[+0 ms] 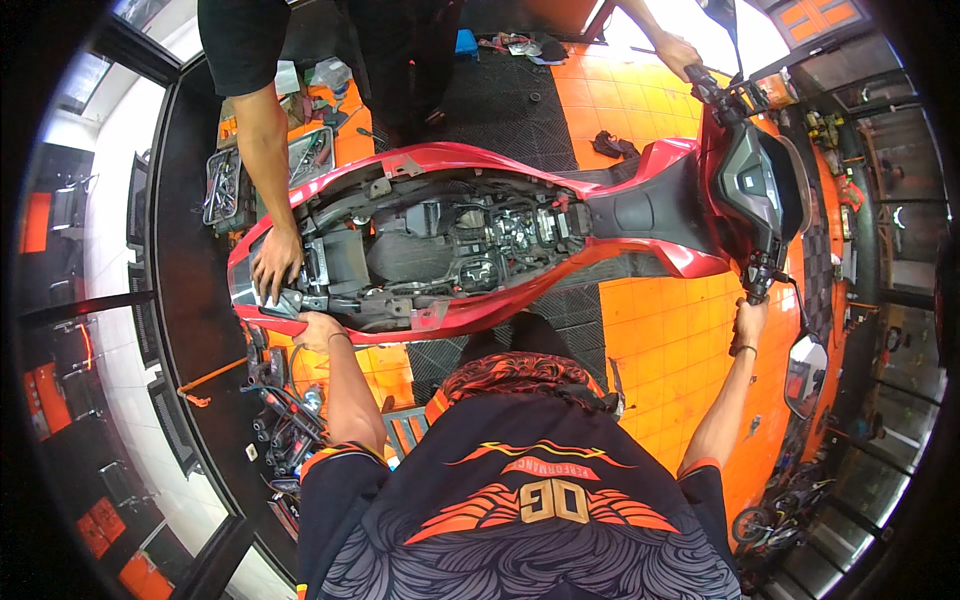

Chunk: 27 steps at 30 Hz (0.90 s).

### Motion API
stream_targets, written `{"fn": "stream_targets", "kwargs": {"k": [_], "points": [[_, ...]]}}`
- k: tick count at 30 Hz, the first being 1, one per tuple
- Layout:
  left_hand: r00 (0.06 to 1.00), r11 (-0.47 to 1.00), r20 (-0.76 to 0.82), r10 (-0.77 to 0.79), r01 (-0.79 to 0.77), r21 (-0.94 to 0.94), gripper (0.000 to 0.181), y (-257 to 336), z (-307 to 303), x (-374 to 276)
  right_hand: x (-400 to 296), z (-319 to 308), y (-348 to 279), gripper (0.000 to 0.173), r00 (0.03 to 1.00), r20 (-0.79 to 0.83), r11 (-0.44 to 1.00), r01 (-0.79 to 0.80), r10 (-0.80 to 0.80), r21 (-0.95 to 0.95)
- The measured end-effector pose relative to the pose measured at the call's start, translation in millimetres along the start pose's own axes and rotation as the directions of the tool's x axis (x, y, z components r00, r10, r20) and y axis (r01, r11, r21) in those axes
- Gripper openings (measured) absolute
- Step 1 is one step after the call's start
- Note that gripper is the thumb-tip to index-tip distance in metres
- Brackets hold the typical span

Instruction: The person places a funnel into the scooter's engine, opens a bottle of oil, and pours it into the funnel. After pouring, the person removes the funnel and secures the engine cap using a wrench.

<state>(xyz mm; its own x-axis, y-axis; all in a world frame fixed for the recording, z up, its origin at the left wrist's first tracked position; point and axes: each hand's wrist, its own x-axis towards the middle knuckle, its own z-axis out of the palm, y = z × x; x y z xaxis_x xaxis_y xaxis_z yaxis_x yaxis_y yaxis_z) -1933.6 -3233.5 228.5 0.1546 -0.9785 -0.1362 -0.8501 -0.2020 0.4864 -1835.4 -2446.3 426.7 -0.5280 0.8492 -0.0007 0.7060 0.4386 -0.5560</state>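
Note:
A red scooter stands across my front with its seat off, the frame, wiring and engine parts showing in the open body. My left hand grips the tail edge beside a small grey bracket plate; some fingers are hidden under it. On the near handlebar, my right hand is closed around the grip. Across the scooter, a co-worker rests one hand on the tail, fingers spread. The co-worker's other hand holds the far handlebar grip.
Metal trays of tools lie on the floor beyond the tail. Loose black parts and hoses are piled at my left. A near-side mirror sticks out by my right arm. A dark glove-like item lies on the orange tiles.

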Motion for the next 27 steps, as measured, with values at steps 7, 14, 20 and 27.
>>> {"fn": "stream_targets", "kwargs": {"k": [7, 14, 20, 27], "points": [[0.999, 1.0, -0.038, 0.018, -0.018, -0.006, 0.071, -2, 4, 7, 2, 5, 6, 0.034, 0.999, -0.016, 0.999, 0.04, -0.04, -0.007], [1.0, 1.0, -0.013, 0.004, -0.004, -0.024, 0.071, 0, -1, 4, -6, 1, -8, 0.034, 1.0, 0.005, 1.0, -0.002, 0.002, -0.02], [1.0, 1.0, -0.026, 0.007, -0.007, -0.011, 0.071, 1, 0, 1, 2, 1, 3, 0.036, 1.0, -0.018, 0.998, 0.019, -0.021, -0.063], [0.999, 1.0, -0.052, 0.015, -0.016, -0.003, 0.071, -3, 3, 9, -12, -3, -24, 0.048, 0.997, 0.035, 0.991, -0.063, 0.068, -0.12]]}}
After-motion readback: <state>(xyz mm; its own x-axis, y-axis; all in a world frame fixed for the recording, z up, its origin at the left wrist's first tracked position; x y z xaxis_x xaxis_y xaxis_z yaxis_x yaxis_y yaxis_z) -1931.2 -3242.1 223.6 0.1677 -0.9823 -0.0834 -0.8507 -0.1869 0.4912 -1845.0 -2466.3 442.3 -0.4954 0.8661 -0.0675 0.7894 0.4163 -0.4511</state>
